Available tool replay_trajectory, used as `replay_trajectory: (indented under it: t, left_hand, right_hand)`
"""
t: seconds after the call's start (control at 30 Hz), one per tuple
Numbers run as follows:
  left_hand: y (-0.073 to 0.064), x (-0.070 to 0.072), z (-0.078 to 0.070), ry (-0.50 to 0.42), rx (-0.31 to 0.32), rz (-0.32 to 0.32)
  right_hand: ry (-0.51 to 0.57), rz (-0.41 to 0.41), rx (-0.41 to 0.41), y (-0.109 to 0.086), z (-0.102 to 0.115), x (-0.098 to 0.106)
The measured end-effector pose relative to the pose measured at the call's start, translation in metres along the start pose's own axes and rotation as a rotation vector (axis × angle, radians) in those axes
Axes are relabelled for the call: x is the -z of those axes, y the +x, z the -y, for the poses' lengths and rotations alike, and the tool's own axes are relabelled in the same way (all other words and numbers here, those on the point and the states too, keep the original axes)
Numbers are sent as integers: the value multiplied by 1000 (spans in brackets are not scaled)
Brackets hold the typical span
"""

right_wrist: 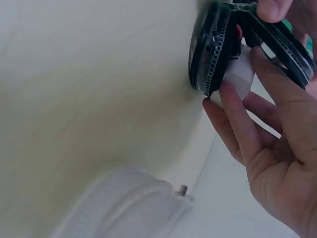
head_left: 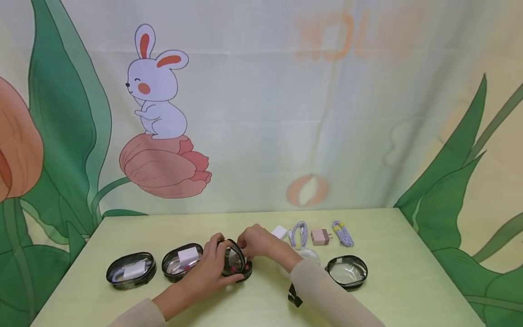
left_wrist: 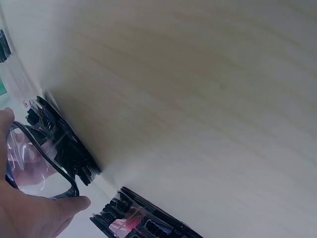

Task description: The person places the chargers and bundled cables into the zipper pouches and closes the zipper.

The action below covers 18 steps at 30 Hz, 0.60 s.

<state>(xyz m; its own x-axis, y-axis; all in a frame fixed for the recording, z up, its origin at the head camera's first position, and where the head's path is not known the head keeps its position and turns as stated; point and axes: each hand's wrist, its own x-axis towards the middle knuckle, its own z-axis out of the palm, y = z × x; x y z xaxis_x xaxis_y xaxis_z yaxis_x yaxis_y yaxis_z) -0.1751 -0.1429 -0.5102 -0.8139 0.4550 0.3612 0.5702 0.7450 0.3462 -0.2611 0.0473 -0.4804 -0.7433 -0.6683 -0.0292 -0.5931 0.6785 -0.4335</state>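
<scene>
A clear zip pouch with black trim stands with its lid raised in front of me. My left hand grips the lid by its rim, with the thumb low on the near side, as the left wrist view shows. At the pouch's mouth my right hand pinches a white charger block between thumb and fingers. The block is partly inside, beside the zip edge. Something red shows within the pouch; most of its inside is hidden by the hands.
Two filled pouches lie to the left. Another clear pouch lies right. Behind are a white block, a grey-white cable, a pink adapter and a yellow-tied cable. A white coil sits beside my right forearm.
</scene>
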Motion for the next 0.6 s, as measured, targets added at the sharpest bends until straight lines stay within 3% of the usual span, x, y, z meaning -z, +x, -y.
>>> replay_trajectory:
  t: [0.17, 0.43, 0.6]
  left_hand:
    - [1, -1, 0, -5, 0, 30]
    - [7, -4, -5, 24, 61, 106]
    - [12, -2, -5, 55, 52, 178]
  right_hand:
    - [63, 28, 41, -6, -7, 4]
    - [442, 37, -81, -16, -9, 12]
    - [510, 43, -109, -19, -13, 11]
